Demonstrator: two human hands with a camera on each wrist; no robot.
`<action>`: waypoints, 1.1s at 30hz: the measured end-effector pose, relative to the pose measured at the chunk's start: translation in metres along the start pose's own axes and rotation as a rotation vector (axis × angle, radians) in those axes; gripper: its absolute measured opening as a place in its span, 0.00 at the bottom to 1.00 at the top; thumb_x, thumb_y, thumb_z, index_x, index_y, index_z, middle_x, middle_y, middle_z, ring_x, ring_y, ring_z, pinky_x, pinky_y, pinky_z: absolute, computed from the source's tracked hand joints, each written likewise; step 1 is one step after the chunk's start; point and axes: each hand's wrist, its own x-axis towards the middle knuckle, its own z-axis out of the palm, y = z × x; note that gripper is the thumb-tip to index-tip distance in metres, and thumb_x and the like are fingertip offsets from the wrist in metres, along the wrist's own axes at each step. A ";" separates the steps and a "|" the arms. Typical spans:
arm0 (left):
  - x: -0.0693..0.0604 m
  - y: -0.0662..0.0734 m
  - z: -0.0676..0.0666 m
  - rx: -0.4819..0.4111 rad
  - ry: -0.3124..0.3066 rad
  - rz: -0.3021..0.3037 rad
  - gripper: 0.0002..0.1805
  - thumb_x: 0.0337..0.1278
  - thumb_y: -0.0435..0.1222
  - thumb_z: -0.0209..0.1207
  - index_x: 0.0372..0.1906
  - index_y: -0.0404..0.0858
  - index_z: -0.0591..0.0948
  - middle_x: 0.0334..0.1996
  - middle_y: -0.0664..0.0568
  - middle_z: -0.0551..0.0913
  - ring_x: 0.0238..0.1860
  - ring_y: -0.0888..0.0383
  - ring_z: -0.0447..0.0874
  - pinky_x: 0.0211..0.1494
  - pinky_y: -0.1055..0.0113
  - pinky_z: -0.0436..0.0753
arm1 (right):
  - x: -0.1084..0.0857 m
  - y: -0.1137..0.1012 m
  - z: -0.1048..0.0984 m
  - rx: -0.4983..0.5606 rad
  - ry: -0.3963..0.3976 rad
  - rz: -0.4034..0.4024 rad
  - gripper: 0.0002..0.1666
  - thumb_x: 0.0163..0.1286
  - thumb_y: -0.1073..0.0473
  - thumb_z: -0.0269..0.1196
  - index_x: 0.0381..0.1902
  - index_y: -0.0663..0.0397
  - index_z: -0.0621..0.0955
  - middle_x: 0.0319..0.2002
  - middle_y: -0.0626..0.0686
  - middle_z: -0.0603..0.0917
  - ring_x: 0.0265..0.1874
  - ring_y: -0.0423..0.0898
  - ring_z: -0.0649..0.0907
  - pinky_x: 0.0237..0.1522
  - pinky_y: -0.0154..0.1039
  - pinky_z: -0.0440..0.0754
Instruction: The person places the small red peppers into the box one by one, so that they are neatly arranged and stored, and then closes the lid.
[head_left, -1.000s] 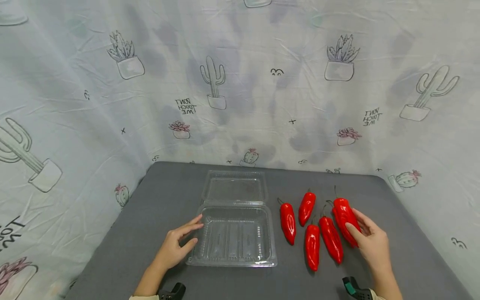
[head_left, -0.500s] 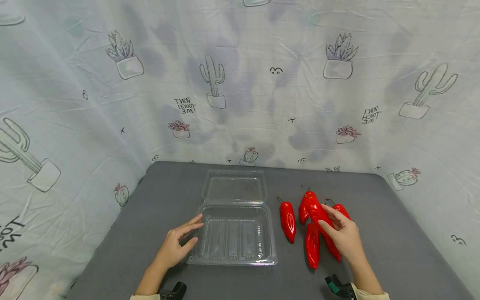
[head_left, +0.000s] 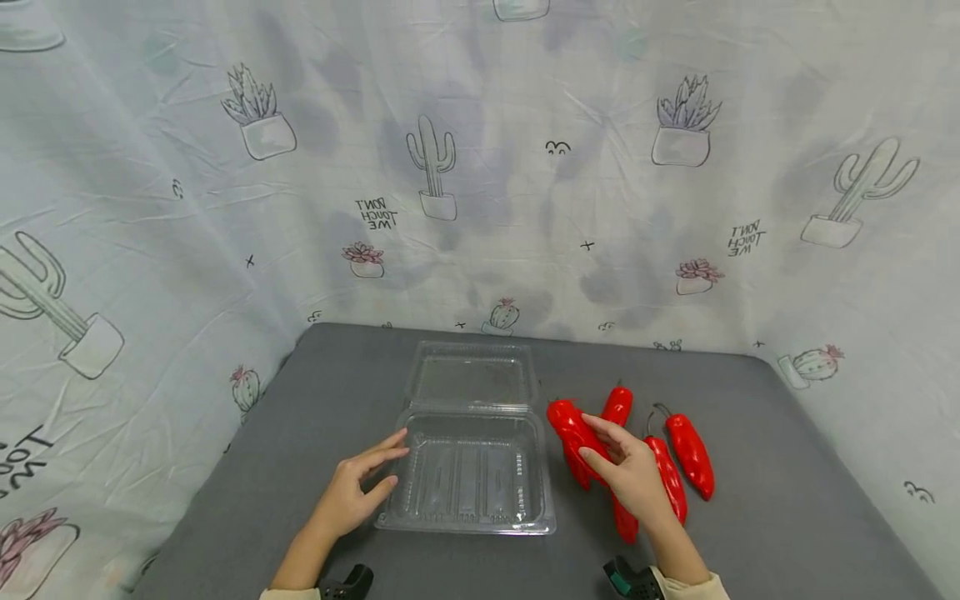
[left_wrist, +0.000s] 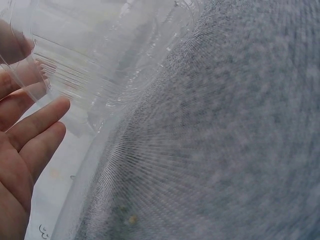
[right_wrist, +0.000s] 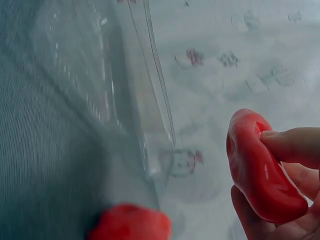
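My right hand [head_left: 633, 479] pinches a glossy red chili pepper [head_left: 567, 423] between thumb and fingers, just right of a clear plastic clamshell box [head_left: 546, 479]. In the right wrist view the held pepper [right_wrist: 257, 170] tilts beside the box, with thumb and fingers on opposite sides. My left hand [head_left: 356, 492] has its fingertips at the box's left rim, fingers loosely extended. The left wrist view shows these fingers [left_wrist: 42, 122] against the see-through wall. No pepper lies inside the box, and its lid [head_left: 472, 379] is folded back, away from me.
Several more red peppers lie on the grey table [head_left: 780, 500] right of the box. One pepper [head_left: 690, 457] is farthest right; another [head_left: 618, 405] is toward the back. Some are partly hidden by the right hand and held pepper. A patterned cloth [head_left: 480, 167] hangs behind the table.
My right hand has lifted the rightmost pepper and carried it left over the others, close to the box. My left hand has stayed at the rim.
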 end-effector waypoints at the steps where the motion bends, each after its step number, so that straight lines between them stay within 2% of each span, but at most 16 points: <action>1: 0.000 0.000 0.000 0.000 0.001 0.001 0.19 0.45 0.19 0.62 0.48 0.27 0.80 0.56 0.28 0.75 0.53 0.33 0.77 0.53 0.67 0.79 | 0.001 -0.002 0.004 0.010 -0.008 -0.001 0.27 0.60 0.60 0.68 0.58 0.55 0.78 0.50 0.58 0.83 0.44 0.33 0.82 0.44 0.25 0.79; 6: 0.000 0.002 0.000 0.002 0.005 -0.009 0.20 0.46 0.20 0.62 0.48 0.29 0.81 0.56 0.29 0.75 0.53 0.34 0.77 0.53 0.68 0.79 | 0.007 -0.013 0.019 0.038 -0.049 0.010 0.27 0.59 0.59 0.69 0.57 0.53 0.79 0.50 0.56 0.84 0.46 0.40 0.83 0.45 0.27 0.80; 14: 0.006 0.004 0.000 -0.030 0.001 -0.004 0.18 0.46 0.19 0.61 0.48 0.25 0.80 0.56 0.27 0.74 0.53 0.36 0.77 0.56 0.77 0.72 | 0.016 -0.025 0.039 0.097 -0.127 -0.020 0.26 0.58 0.61 0.69 0.56 0.53 0.79 0.50 0.55 0.84 0.45 0.46 0.82 0.44 0.29 0.81; 21: 0.010 0.007 -0.002 -0.025 -0.006 -0.029 0.19 0.46 0.19 0.61 0.48 0.25 0.80 0.56 0.27 0.74 0.53 0.34 0.77 0.55 0.76 0.73 | 0.020 -0.041 0.060 0.078 -0.236 -0.029 0.26 0.59 0.66 0.67 0.57 0.57 0.78 0.52 0.58 0.82 0.46 0.51 0.82 0.44 0.34 0.82; 25: 0.009 0.007 -0.002 -0.032 -0.007 -0.028 0.19 0.46 0.19 0.61 0.48 0.27 0.80 0.56 0.27 0.74 0.53 0.33 0.76 0.56 0.77 0.73 | 0.018 -0.052 0.071 0.049 -0.289 -0.043 0.26 0.59 0.68 0.66 0.56 0.59 0.78 0.51 0.59 0.82 0.45 0.54 0.83 0.44 0.33 0.82; 27: 0.009 0.008 -0.001 -0.037 -0.006 -0.028 0.19 0.46 0.19 0.61 0.48 0.27 0.80 0.56 0.27 0.74 0.53 0.32 0.76 0.56 0.78 0.72 | 0.018 -0.050 0.077 0.035 -0.306 -0.062 0.25 0.58 0.68 0.67 0.56 0.59 0.78 0.50 0.58 0.83 0.44 0.53 0.83 0.43 0.32 0.82; 33: 0.010 0.007 -0.002 -0.034 -0.005 -0.026 0.19 0.46 0.19 0.61 0.47 0.26 0.80 0.56 0.27 0.75 0.53 0.33 0.76 0.56 0.78 0.72 | 0.020 -0.038 0.093 0.015 -0.360 -0.104 0.24 0.59 0.63 0.68 0.55 0.49 0.80 0.50 0.50 0.83 0.43 0.46 0.83 0.42 0.30 0.81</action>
